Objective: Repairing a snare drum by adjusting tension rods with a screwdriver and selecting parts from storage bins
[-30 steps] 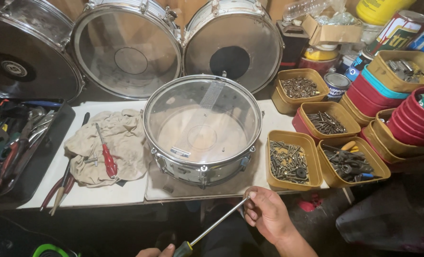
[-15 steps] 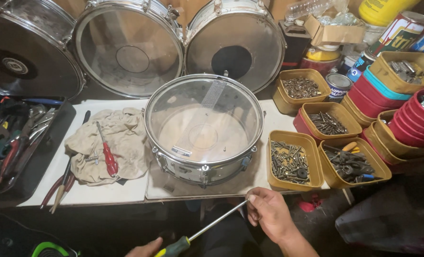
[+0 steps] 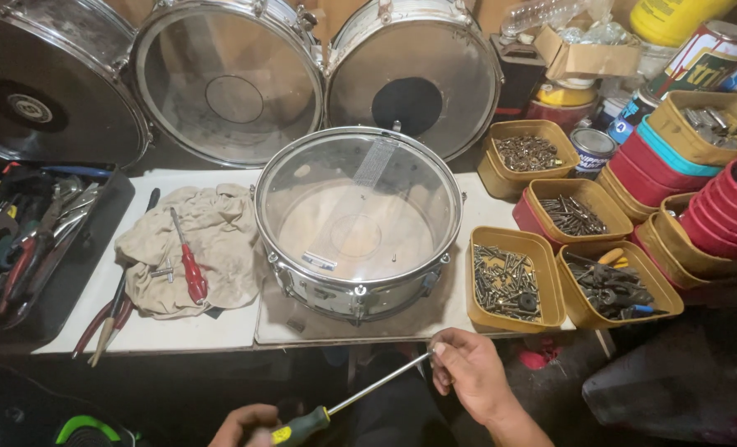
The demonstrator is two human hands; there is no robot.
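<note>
Below the tabletop's (image 3: 186,331) front edge, we hold one long screwdriver (image 3: 348,401) across our lap: the left hand (image 3: 244,426) has its fingers clamped on the green-and-yellow handle, while the right hand's (image 3: 468,381) fingers pinch the shaft near its tip, seemingly to steady or seat something there. One snare drum (image 3: 358,219) lies flat at the tabletop's middle, clear head up. Three larger drums lean behind it. Four tan tubs of screws and hardware (image 3: 513,281) sit by the right edge, within reach. A red-handled screwdriver (image 3: 188,263) rests on a cloth (image 3: 195,244).
</note>
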